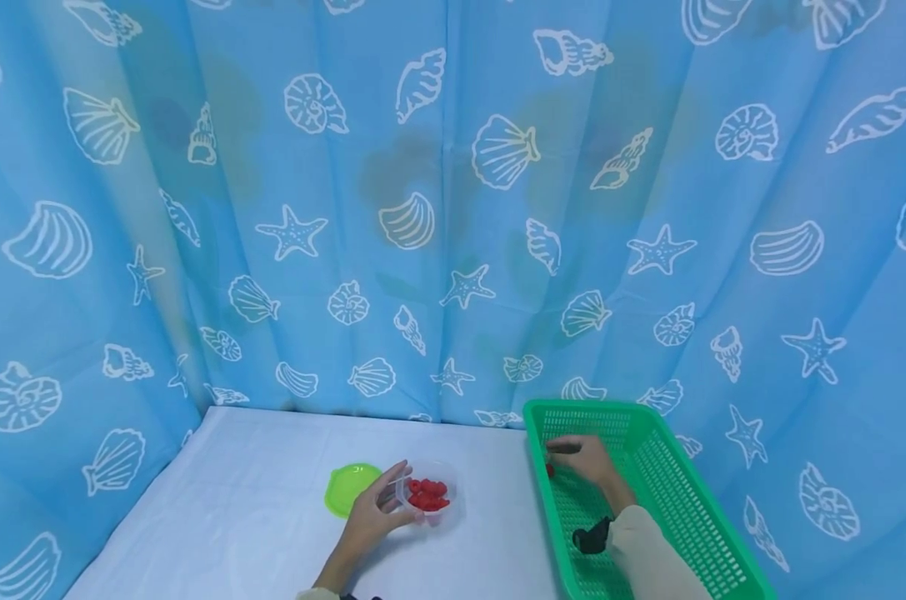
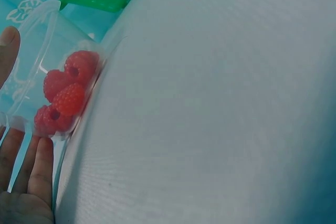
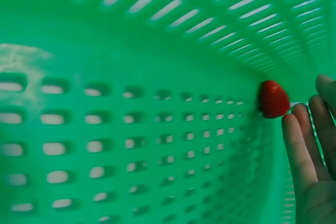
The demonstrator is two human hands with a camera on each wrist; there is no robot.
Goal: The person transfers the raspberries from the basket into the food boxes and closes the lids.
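A clear plastic container [image 1: 453,479] with several red raspberries [image 2: 68,98] inside stands on the white table. My left hand [image 1: 370,515] holds it from the left, thumb on one side and fingers on the other. Just behind that hand lies a round lime-green lid [image 1: 347,490], partly covered by the fingers. My right hand [image 1: 583,460] reaches down into a green plastic basket [image 1: 538,475]. In the right wrist view, a single red berry [image 3: 274,99] lies against the basket's side, right at the fingertips [image 3: 290,121], which are extended beside it rather than wrapped round it.
The basket's raised rim [image 1: 711,500] surrounds my right forearm on the table's right side. White cloth [image 1: 235,500] covers the table. A blue curtain [image 1: 422,250] with white shells and starfish hangs along the back and both sides.
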